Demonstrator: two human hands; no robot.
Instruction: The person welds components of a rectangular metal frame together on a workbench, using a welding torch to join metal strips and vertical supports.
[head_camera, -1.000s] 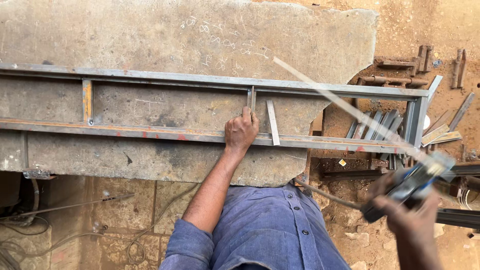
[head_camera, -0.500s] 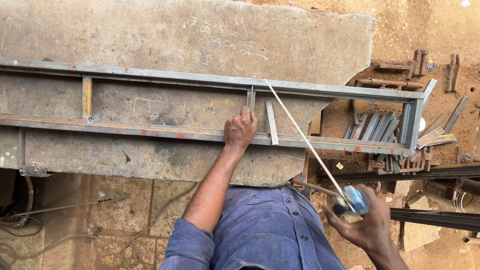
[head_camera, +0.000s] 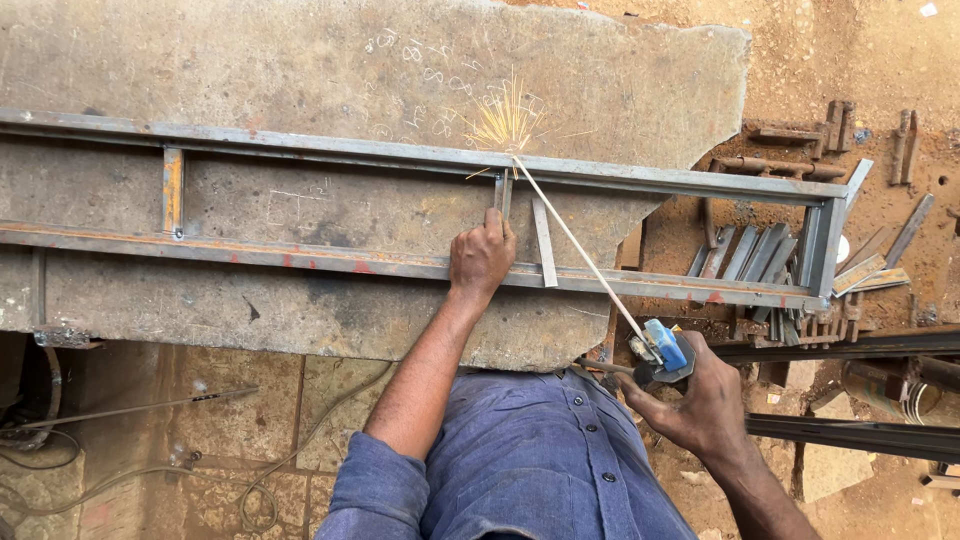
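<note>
A long steel frame (head_camera: 300, 262) of two parallel rails with short cross bars lies across a flat stone slab (head_camera: 380, 60). My left hand (head_camera: 481, 253) presses down on an upright cross bar (head_camera: 503, 192) near the frame's middle. My right hand (head_camera: 700, 398) grips a blue and grey welding electrode holder (head_camera: 662, 355). Its long thin electrode (head_camera: 575, 240) slants up to the left, and its tip touches the far rail by the cross bar, where yellow sparks (head_camera: 505, 125) fly. A loose flat bar (head_camera: 544, 240) leans between the rails just right of my left hand.
Several short steel strips (head_camera: 745, 250) lie piled under the frame's right end, with more scrap pieces (head_camera: 840, 125) on the reddish dirt beyond. Dark steel bars (head_camera: 850, 435) lie at the right. Cables (head_camera: 150, 470) trail over the paved floor at the lower left.
My right hand swung the electrode holder in from the right and lowered it, bringing the electrode tip down to the far rail, where sparks now fly. My left hand stayed on the cross bar.
</note>
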